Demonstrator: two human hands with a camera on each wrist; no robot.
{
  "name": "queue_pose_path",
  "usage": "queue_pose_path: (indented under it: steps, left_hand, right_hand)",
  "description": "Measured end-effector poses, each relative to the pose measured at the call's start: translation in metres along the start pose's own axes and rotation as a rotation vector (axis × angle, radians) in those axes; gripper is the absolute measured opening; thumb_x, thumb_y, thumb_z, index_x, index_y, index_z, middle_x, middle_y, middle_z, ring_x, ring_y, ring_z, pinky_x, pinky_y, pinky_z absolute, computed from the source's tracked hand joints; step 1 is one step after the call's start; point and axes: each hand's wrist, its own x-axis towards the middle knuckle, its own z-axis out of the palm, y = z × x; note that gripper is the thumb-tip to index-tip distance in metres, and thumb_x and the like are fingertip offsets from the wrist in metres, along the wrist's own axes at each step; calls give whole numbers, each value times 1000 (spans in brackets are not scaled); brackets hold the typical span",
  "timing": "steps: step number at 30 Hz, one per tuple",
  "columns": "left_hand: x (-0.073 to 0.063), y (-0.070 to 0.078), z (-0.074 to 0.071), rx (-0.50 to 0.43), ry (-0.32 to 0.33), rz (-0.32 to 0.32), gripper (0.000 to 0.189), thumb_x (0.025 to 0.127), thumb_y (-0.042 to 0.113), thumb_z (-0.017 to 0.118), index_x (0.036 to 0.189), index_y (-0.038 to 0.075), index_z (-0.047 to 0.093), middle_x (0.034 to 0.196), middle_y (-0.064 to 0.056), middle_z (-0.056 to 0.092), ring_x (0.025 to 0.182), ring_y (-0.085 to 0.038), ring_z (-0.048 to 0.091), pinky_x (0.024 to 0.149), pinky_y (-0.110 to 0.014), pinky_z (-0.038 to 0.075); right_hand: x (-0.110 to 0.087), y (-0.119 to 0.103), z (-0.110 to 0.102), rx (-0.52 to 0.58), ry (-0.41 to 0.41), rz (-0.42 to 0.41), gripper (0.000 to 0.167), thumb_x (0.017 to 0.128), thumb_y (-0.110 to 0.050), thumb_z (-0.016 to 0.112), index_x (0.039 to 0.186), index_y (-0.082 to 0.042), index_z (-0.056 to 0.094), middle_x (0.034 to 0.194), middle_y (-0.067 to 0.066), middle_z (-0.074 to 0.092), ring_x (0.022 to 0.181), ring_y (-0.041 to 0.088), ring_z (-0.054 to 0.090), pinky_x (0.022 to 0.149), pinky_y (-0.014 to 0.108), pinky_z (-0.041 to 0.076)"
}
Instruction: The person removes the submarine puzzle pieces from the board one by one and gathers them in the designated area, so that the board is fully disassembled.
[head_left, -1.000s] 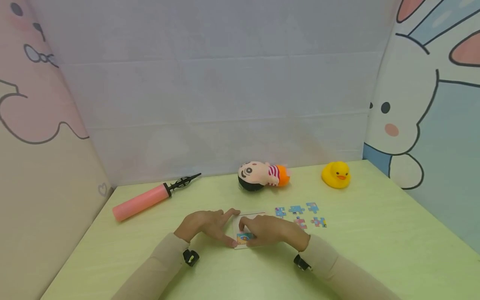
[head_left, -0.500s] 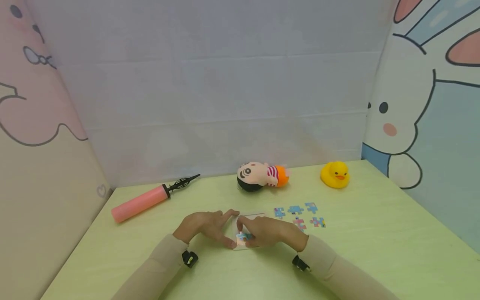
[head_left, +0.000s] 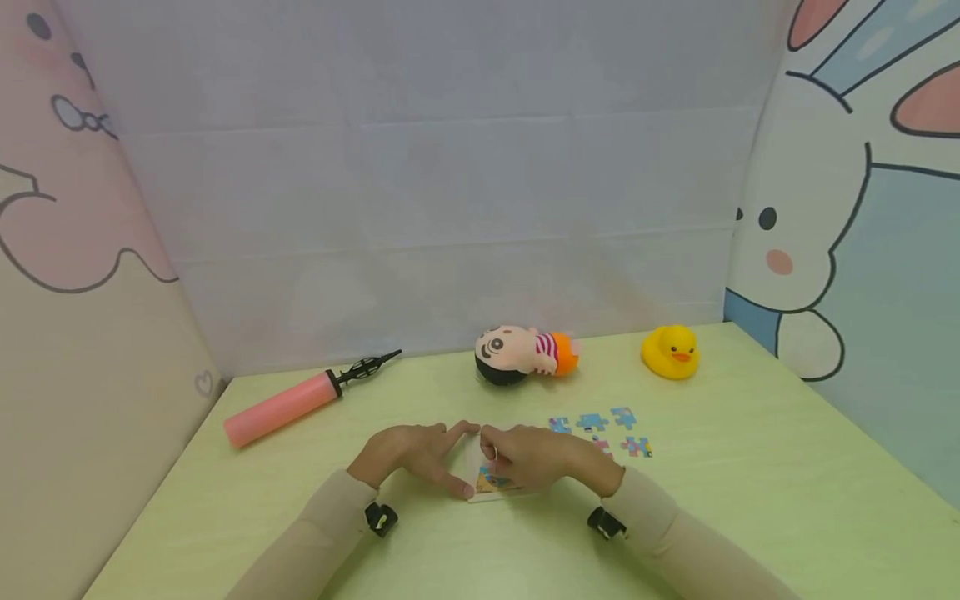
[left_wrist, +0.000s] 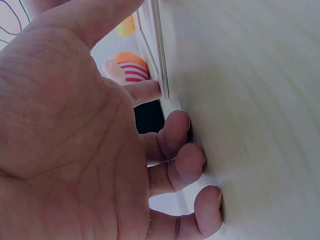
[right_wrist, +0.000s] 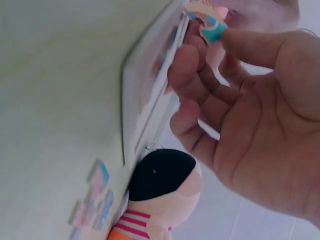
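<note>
A small white puzzle tray (head_left: 472, 457) lies on the table between the two hands. The left hand (head_left: 423, 452) is at its left side, thumb and index finger spread along the edge. In the left wrist view, the other left fingers (left_wrist: 189, 162) bend lightly toward the tabletop. My right hand (head_left: 538, 456) is over the tray and hides much of it. A puzzle piece (right_wrist: 210, 22), teal and peach, is pinched between the right thumb and fingers. Orange and blue picture (head_left: 489, 481) shows in the tray's near left part, below the right fingers.
Several loose puzzle pieces (head_left: 592, 422) lie right of the tray. Behind are a doll (head_left: 517, 354) with a striped top and a yellow rubber duck (head_left: 670, 353). A pink hand pump (head_left: 283, 410) lies at the left. A pale wall (head_left: 450, 183) closes the back.
The right hand has lifted and turned slightly with the puzzle piece, so more of the picture in the tray's near part shows. The left hand has stayed at the tray's edge.
</note>
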Motion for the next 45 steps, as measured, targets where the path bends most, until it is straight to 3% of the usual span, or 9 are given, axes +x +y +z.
queue_pose_path:
  steps: [9, 17, 25, 37, 45]
  left_hand:
    - [-1, 2, 0, 6, 3, -14, 94, 80, 66, 72, 154, 34, 23, 128, -9, 54, 117, -26, 58, 93, -48, 46]
    - [-1, 2, 0, -8, 1, -21, 95, 80, 66, 72, 155, 34, 23, 131, -10, 53, 120, -28, 57, 95, -50, 45]
    - [-1, 3, 0, -19, 2, -25, 95, 80, 65, 73, 154, 34, 23, 131, -10, 53, 121, -28, 56, 97, -50, 44]
    - [0, 2, -1, -17, -2, -24, 94, 80, 64, 73, 154, 34, 24, 132, -11, 53, 121, -29, 55, 97, -52, 44]
    - [2, -1, 0, -30, -15, -3, 94, 82, 65, 71, 155, 33, 22, 137, -13, 51, 126, -30, 53, 99, -52, 42]
  right_hand:
    - [-8, 9, -21, 84, -9, -99, 18, 99, -6, 58, 87, -15, 49, 73, -10, 47, 60, 2, 44, 60, 19, 37]
    - [-18, 21, -39, 28, 0, -160, 7, 97, -6, 65, 96, -12, 62, 83, -10, 58, 72, 4, 53, 70, 22, 47]
    - [-27, 28, -51, 6, -68, -127, 12, 92, -4, 72, 88, -13, 65, 79, -11, 60, 71, 2, 54, 71, 23, 49]
    - [-37, 42, -59, 36, -134, -34, 15, 89, -1, 72, 83, -13, 67, 74, -10, 61, 67, 3, 54, 68, 23, 48]
    - [-40, 45, -57, 93, -256, 133, 15, 89, -2, 73, 82, -15, 72, 69, -7, 61, 54, 27, 58, 56, 28, 50]
